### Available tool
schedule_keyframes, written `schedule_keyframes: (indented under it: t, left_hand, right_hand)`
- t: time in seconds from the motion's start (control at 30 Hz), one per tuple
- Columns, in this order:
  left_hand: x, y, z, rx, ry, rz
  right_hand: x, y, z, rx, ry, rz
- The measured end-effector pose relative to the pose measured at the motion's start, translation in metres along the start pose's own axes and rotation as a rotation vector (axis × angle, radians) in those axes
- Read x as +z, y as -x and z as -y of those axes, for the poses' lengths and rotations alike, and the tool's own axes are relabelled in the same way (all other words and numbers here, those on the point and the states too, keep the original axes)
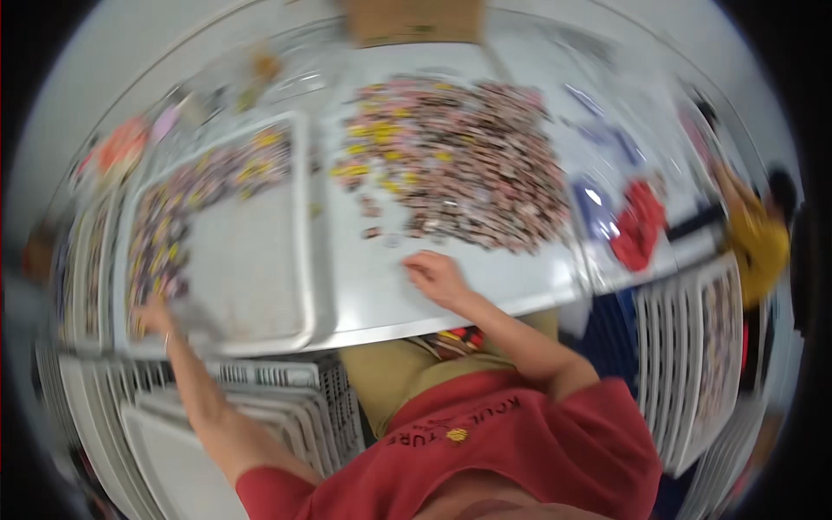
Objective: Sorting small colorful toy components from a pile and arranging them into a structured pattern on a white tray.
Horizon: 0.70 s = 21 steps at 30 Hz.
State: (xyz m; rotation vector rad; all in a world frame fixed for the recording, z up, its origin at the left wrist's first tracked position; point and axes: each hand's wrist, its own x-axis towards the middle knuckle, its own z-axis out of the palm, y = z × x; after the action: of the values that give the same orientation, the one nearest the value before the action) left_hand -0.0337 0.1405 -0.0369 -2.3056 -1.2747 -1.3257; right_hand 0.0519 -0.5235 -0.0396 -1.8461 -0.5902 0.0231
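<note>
My left hand (154, 317) reaches into the near left corner of a white tray (302, 217), over small flat coloured pieces (156, 230) lying in it. Motion blurs its fingers, so their grip does not show. The pieces line the tray's left and far sides, in purple, yellow and pink. My right hand (436, 277) hovers over the white table (373, 295), just in front of a wide pile of small flat pieces (490, 169), pinkish brown and yellow. Its fingers are curled together; what they hold, if anything, is too small to make out.
Right of the pile lie a red crumpled cloth or bag (640, 227) and blue plastic items (596, 206). A cardboard box (416, 22) stands at the far edge. Stacked white trays (182, 442) fill the lower left, more trays (693, 364) the right. A person in yellow (756, 247) is at far right.
</note>
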Motion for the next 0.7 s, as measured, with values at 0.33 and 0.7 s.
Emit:
schedule_keyframes:
  t: [0.33, 0.7]
  left_hand:
    - [-0.166, 0.017, -0.279, 0.141, 1.082, 0.547]
    - [-0.219, 0.116, -0.405, 0.404, 1.286, 0.849]
  right_hand:
    - [-0.195, 0.002, 0.003, -0.141, 0.603, -0.541]
    - [-0.327, 0.05, -0.049, 0.313, 1.497, -0.399]
